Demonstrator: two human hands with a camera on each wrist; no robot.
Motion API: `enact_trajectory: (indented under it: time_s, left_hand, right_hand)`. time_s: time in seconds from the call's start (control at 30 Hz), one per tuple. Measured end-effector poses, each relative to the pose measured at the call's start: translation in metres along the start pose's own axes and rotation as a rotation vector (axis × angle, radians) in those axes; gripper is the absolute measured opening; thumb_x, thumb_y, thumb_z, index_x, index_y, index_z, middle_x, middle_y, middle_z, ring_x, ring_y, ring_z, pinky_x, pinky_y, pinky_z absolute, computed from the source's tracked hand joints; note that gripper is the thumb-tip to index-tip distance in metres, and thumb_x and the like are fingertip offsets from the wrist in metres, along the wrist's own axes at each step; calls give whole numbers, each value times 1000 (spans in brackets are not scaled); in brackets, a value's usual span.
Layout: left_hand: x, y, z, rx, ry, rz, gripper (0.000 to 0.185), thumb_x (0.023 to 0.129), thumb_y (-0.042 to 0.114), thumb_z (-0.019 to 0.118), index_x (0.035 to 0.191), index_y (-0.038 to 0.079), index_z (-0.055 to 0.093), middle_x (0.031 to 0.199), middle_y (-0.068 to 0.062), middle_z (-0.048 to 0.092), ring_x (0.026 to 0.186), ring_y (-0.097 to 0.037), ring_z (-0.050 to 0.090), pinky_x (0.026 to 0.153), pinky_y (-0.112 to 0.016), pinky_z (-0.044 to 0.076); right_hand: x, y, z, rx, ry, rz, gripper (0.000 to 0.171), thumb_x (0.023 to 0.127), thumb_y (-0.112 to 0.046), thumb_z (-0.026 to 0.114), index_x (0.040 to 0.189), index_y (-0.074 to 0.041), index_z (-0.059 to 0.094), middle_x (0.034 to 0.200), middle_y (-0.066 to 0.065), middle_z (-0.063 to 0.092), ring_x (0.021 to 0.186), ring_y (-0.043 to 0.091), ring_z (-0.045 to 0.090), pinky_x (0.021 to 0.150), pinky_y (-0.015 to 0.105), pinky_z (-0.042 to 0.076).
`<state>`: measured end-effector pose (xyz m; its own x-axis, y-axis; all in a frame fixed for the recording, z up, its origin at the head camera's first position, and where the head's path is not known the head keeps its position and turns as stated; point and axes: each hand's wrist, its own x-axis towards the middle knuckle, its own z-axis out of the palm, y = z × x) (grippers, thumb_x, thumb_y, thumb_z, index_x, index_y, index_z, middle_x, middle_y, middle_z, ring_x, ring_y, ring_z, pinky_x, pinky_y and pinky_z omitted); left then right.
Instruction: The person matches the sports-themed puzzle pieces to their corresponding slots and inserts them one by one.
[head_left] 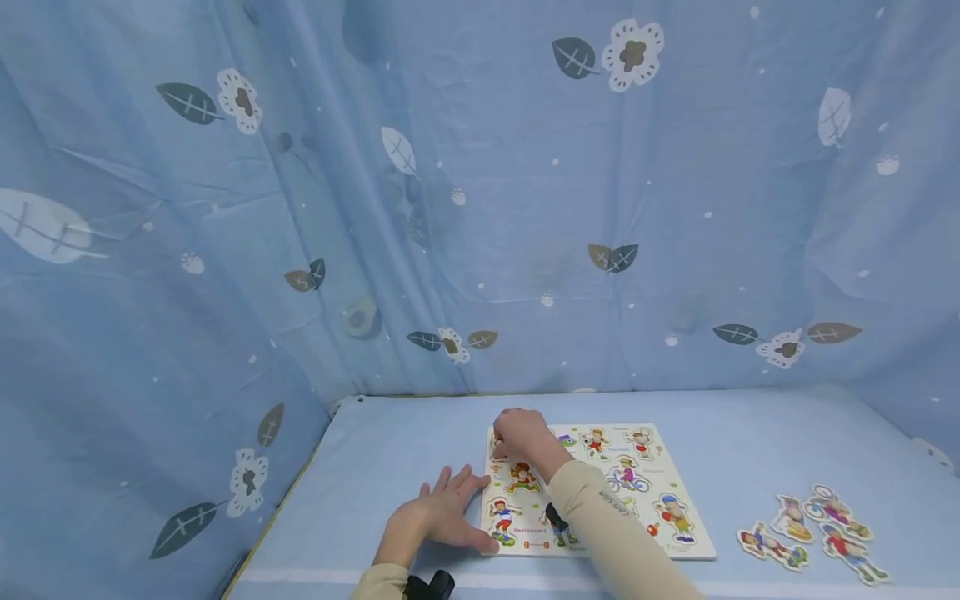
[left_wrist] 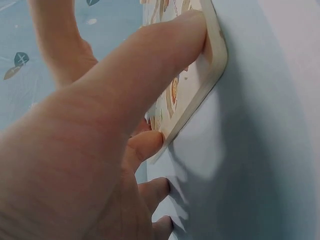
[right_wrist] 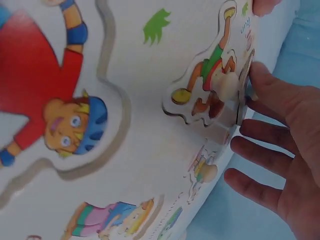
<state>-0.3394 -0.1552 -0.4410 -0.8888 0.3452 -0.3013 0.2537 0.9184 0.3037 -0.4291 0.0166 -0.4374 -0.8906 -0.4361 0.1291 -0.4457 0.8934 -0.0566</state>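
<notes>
A white wooden puzzle board [head_left: 667,483] with cartoon sports figures lies in front of me. My left hand [head_left: 446,512] is spread at its near-left corner. The left thumb [left_wrist: 175,37] rests on the corner, and a fingertip touches the side edge; the other fingers lie on the cloth. At the board's far-left part, my right hand [head_left: 525,437] pinches a thin puzzle piece [right_wrist: 243,92]. That piece stands edge-on in the right wrist view, close over the board beside the running figure [right_wrist: 215,70]. Its picture faces away from that camera.
Several loose puzzle pieces [head_left: 772,546] lie in a cluster on the table, right of the board. Pale blue cloth covers the table [head_left: 750,450]. A patterned blue curtain [head_left: 540,208] hangs behind and along the left. My right forearm crosses over the board.
</notes>
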Motion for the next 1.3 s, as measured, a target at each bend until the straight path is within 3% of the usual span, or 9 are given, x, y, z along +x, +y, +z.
enact_trajectory:
  time_s: [0.23, 0.47, 0.73, 1.0, 1.3]
  left_hand:
    - [0, 0, -3, 2, 1, 16, 93, 71, 61, 78, 149, 25, 41, 162, -11, 27, 149, -41, 16, 115, -69, 15]
    - [9, -7, 5, -3, 8, 14, 96, 68, 66, 78, 148, 27, 42, 162, -11, 27, 149, -43, 15, 113, -71, 14]
    - [5, -4, 3, -5, -17, 23, 96, 69, 65, 78, 148, 25, 41, 161, -12, 27, 149, -44, 15, 113, -72, 15]
    - [3, -3, 1, 4, -6, 19, 92, 71, 60, 78, 147, 23, 43, 160, -14, 29, 148, -45, 16, 113, -72, 15]
    - [2, -3, 2, -11, -13, 19, 94, 71, 62, 78, 148, 23, 41, 161, -13, 28, 149, -44, 15, 113, -71, 14]
  right_hand:
    - [-4, -2, 1, 39, 9, 33, 14, 85, -29, 76, 80, -19, 67, 79, -6, 54, 72, 13, 47, 64, 36, 47]
    - [-12, -5, 4, 35, 59, 25, 15, 87, -28, 74, 79, -17, 66, 78, -2, 55, 71, 16, 49, 65, 39, 49]
    - [-22, -7, 6, 22, 86, 44, 18, 88, -32, 72, 88, -14, 70, 81, 1, 59, 73, 18, 55, 72, 44, 53]
    - [-34, -1, 1, 35, 121, 39, 35, 93, -39, 68, 114, -12, 71, 104, 4, 69, 96, 25, 65, 82, 48, 55]
    - [-50, 13, -14, 60, 145, 32, 38, 92, -39, 69, 120, -13, 69, 115, 6, 68, 107, 27, 64, 90, 52, 52]
